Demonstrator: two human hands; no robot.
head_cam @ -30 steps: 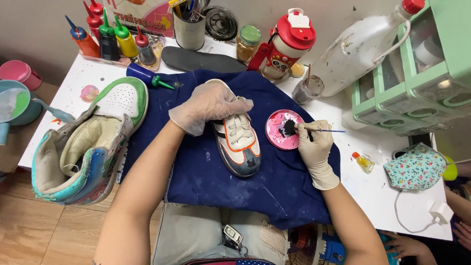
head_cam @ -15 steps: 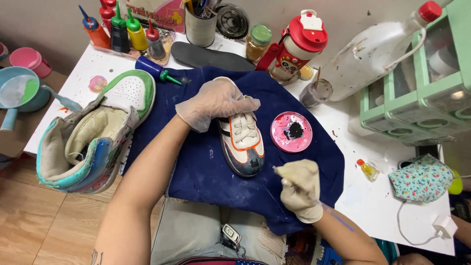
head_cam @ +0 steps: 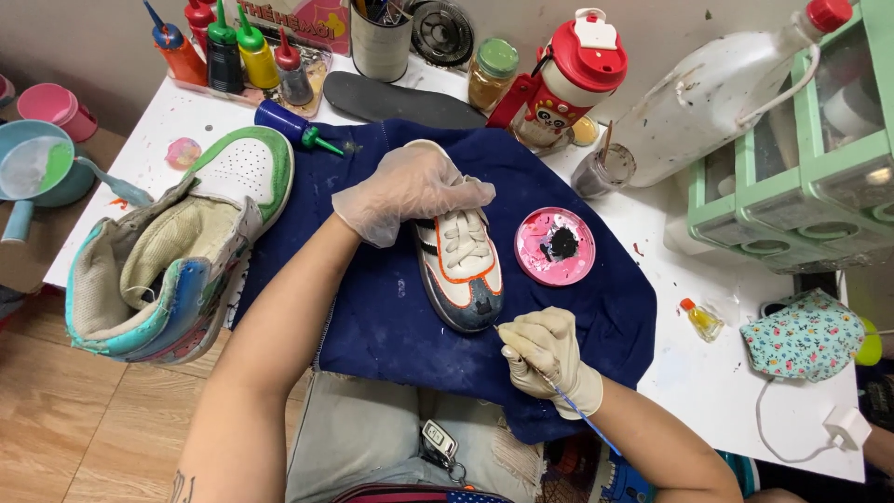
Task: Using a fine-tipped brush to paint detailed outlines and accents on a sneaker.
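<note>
A small sneaker, white with orange trim and a dark toe, lies on a dark blue cloth. My left hand, in a clear glove, presses down on the shoe's heel end. My right hand, in a whitish glove, grips a thin paintbrush with a blue handle; its tip touches the shoe's dark toe edge. A pink lid with a blob of black paint sits on the cloth to the right of the shoe.
A large high-top sneaker with green and teal paint lies at the left. Paint bottles, a black insole, a jar, a red-capped bottle, a big plastic jug, green drawers and a floral mask surround the cloth.
My right hand left the pink paint lid, swung down toward me, and now holds the brush tip against the small shoe's toe. My left hand stays on the shoe.
</note>
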